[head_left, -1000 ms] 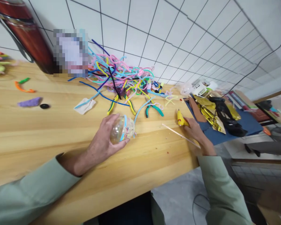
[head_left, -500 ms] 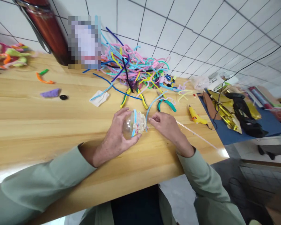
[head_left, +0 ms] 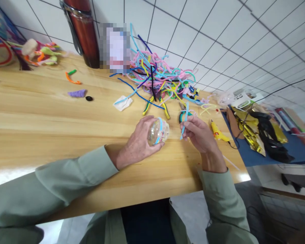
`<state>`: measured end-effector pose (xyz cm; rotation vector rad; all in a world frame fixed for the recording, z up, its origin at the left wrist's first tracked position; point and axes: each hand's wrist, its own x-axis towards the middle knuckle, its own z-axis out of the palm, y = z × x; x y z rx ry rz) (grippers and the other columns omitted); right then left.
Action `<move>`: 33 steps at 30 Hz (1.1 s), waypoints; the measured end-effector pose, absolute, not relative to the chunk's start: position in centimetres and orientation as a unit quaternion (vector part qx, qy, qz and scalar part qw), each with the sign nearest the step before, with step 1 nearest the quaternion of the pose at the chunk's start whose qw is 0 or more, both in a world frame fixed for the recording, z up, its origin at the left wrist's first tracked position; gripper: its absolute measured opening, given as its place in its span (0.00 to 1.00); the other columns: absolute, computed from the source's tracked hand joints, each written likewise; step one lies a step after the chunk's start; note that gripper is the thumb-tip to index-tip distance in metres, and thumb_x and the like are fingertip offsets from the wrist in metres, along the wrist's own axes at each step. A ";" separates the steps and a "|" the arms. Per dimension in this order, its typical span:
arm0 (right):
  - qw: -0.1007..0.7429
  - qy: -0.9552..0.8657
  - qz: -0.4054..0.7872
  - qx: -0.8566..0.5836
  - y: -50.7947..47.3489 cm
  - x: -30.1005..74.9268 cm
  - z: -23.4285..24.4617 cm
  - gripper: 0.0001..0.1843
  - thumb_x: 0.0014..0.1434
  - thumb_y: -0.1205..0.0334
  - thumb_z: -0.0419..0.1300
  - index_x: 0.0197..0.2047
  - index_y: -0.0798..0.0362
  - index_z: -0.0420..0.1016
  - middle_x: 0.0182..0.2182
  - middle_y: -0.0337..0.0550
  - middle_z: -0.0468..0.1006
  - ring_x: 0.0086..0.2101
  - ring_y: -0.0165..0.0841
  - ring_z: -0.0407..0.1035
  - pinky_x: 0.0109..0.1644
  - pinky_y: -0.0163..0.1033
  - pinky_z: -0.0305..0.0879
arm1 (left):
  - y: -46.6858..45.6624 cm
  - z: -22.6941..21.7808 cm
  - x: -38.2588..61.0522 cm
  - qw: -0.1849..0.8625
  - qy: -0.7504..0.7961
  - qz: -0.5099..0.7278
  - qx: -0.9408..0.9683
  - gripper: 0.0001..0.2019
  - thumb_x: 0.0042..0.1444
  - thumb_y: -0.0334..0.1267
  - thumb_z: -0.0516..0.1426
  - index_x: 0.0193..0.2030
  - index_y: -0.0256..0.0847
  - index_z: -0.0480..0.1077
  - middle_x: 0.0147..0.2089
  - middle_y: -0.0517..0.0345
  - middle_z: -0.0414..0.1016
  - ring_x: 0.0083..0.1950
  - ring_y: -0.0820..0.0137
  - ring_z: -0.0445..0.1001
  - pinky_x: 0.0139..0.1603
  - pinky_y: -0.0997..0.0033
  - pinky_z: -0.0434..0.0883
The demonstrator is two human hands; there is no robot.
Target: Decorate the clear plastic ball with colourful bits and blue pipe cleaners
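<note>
My left hand (head_left: 139, 140) is wrapped round a clear plastic ball (head_left: 155, 133), its opening end turned to the right. A light blue band (head_left: 160, 125) runs round the ball, and small pale and coloured bits show at its right end. To the right, apart from the ball, my right hand (head_left: 199, 134) pinches a light blue pipe cleaner (head_left: 185, 118) that stands nearly upright. Behind that hand lie teal-handled pliers (head_left: 181, 117), partly hidden. Yellow-handled pliers (head_left: 165, 108) lie beyond the ball.
A tangled heap of pipe cleaners (head_left: 165, 73) lies against the tiled wall. A red thermos (head_left: 85, 37) stands left of it. At right are a yellow glue gun (head_left: 218, 131) with a cord and gold foil (head_left: 251, 135) on a blue surface. A black disc (head_left: 89, 98) lies at left.
My right hand has moved away from the ball to the right and lifted the light blue pipe cleaner. The view has shifted, so most things sit further right.
</note>
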<state>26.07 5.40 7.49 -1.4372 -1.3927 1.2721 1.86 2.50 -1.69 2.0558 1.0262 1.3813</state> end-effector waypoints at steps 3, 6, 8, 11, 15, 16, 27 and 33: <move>0.450 -0.492 0.564 -0.487 3.9 25.4 8.7 0.20 0.51 0.51 0.80 0.42 0.49 0.80 0.32 0.35 0.82 0.23 0.26 0.72 0.25 0.31 0.71 | 2.6 -1.7 1.9 0.230 0.370 0.503 0.746 0.41 0.58 0.41 0.70 0.74 0.45 0.57 0.70 0.39 0.67 0.74 0.47 0.68 0.74 0.39 0.71; 0.480 -0.476 0.576 -0.459 3.4 24.1 8.7 0.19 0.51 0.53 0.82 0.41 0.49 0.83 0.32 0.35 0.82 0.24 0.25 0.74 0.25 0.29 0.73 | 2.7 -1.7 1.9 0.226 0.364 0.506 0.749 0.41 0.59 0.40 0.70 0.74 0.44 0.56 0.70 0.38 0.67 0.74 0.47 0.68 0.74 0.37 0.71; 0.495 -0.470 0.580 -0.444 3.5 23.4 8.3 0.17 0.51 0.53 0.82 0.39 0.48 0.83 0.32 0.35 0.83 0.24 0.25 0.75 0.25 0.28 0.74 | 2.8 -1.7 2.0 0.225 0.357 0.510 0.750 0.41 0.58 0.40 0.70 0.73 0.43 0.56 0.70 0.37 0.68 0.74 0.46 0.69 0.74 0.36 0.71; 0.504 -0.472 0.578 -0.434 3.9 23.0 7.4 0.16 0.52 0.54 0.81 0.38 0.48 0.83 0.32 0.36 0.84 0.25 0.27 0.77 0.25 0.29 0.75 | 3.0 -1.7 2.0 0.227 0.353 0.511 0.750 0.40 0.58 0.39 0.70 0.73 0.44 0.57 0.69 0.37 0.68 0.73 0.45 0.69 0.73 0.35 0.71; 0.508 -0.474 0.574 -0.433 3.9 22.7 6.8 0.16 0.52 0.54 0.81 0.38 0.48 0.83 0.31 0.36 0.86 0.25 0.27 0.78 0.27 0.30 0.76 | 3.0 -1.5 1.9 0.228 0.349 0.505 0.756 0.40 0.60 0.40 0.69 0.74 0.44 0.55 0.70 0.36 0.68 0.74 0.45 0.69 0.74 0.35 0.71; 0.507 -0.477 0.572 -0.435 3.9 22.6 6.7 0.16 0.51 0.53 0.81 0.38 0.48 0.83 0.31 0.36 0.86 0.25 0.28 0.78 0.27 0.30 0.76 | 3.0 -1.4 1.8 0.230 0.348 0.503 0.757 0.41 0.60 0.40 0.69 0.74 0.44 0.55 0.70 0.36 0.68 0.74 0.45 0.69 0.74 0.35 0.71; 0.500 -0.515 0.540 -0.439 3.8 21.7 6.5 0.13 0.55 0.53 0.79 0.38 0.48 0.83 0.30 0.37 0.87 0.24 0.29 0.78 0.25 0.31 0.75 | 3.0 -1.6 1.8 0.243 0.336 0.494 0.764 0.42 0.60 0.41 0.69 0.76 0.44 0.54 0.70 0.36 0.67 0.74 0.45 0.69 0.74 0.35 0.70; 0.495 -0.517 0.534 -0.449 4.0 21.7 6.4 0.13 0.53 0.53 0.79 0.36 0.48 0.83 0.31 0.39 0.88 0.25 0.30 0.78 0.24 0.31 0.75 | 3.0 -1.4 1.7 0.243 0.329 0.484 0.773 0.42 0.62 0.41 0.68 0.77 0.46 0.52 0.71 0.35 0.67 0.75 0.44 0.68 0.74 0.33 0.69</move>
